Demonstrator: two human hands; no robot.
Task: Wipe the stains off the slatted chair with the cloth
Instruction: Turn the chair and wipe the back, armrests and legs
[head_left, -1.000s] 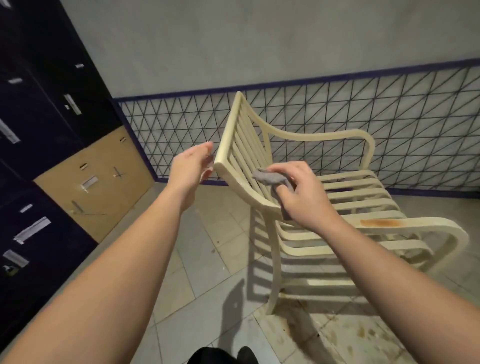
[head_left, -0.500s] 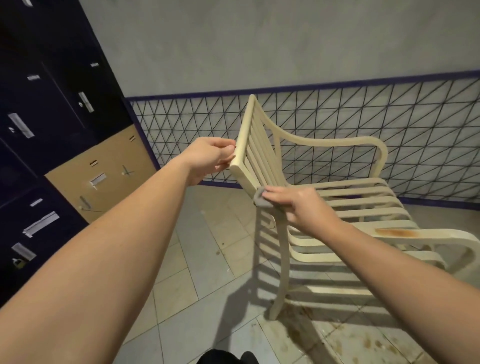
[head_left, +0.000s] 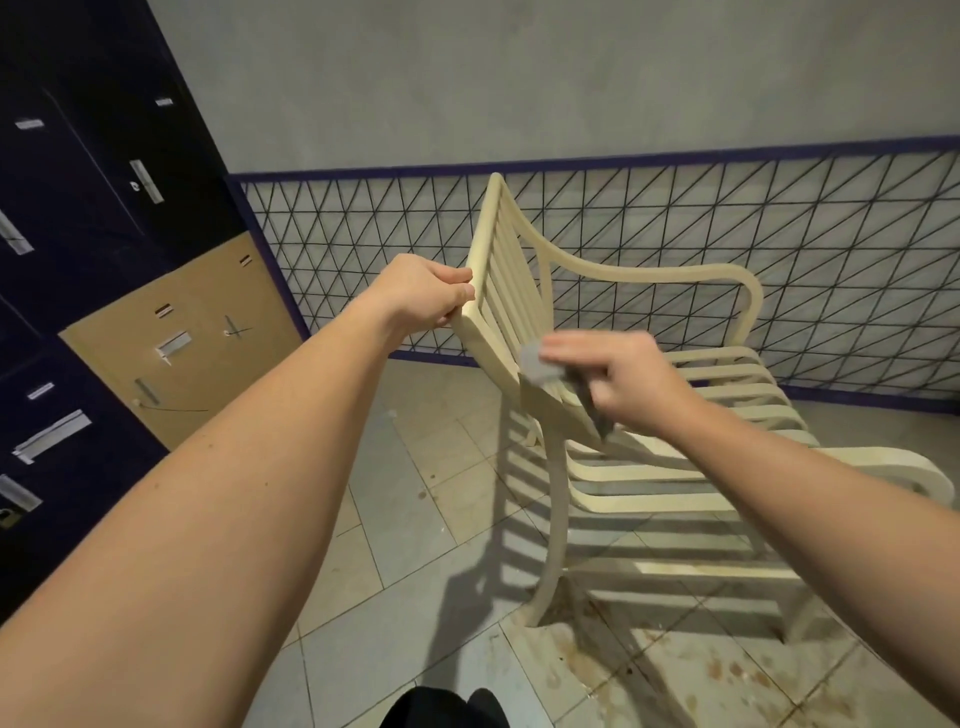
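Note:
A cream slatted chair (head_left: 644, 283) stands on the tiled floor, seen from its side, backrest toward me. My left hand (head_left: 423, 296) grips the near edge of the backrest. My right hand (head_left: 618, 376) holds a small grey cloth (head_left: 540, 364) against the lower backrest where it meets the near armrest; the hand is motion-blurred. My right forearm covers most of the near armrest, so its orange stain is out of sight.
Dark lockers (head_left: 78, 208) and a brown panel (head_left: 176, 332) line the left side. A wall with black diamond-pattern tiles (head_left: 779, 234) runs behind the chair. Brownish stains mark the floor tiles (head_left: 649, 670) under and in front of the chair.
My left hand closed on the backrest edge. My right hand with the cloth slid back and forth along the lower backrest, and the view moved closer to the chair.

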